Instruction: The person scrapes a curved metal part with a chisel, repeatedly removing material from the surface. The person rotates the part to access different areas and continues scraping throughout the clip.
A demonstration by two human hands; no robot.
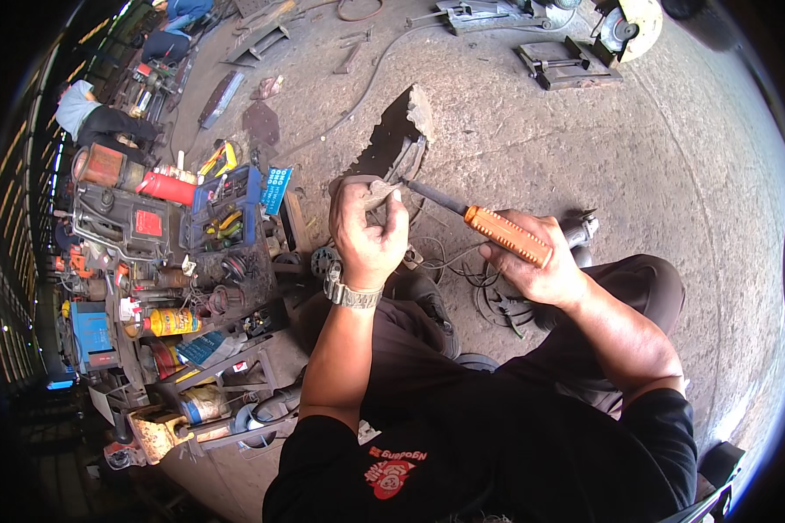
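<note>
head | left hand [368, 234] grips metal part [377, 188] | right hand [536, 266] holds screwdriver [484, 223]

The screwdriver [488, 225] tip hides behind a small metal part [377, 189], itself largely covered by the left hand [366, 235].

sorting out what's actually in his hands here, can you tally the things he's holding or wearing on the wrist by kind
screwdriver with orange handle, in the right hand: 1
small grey metal part, in the left hand: 1
metal wristwatch, on the left wrist: 1
total: 3
</note>
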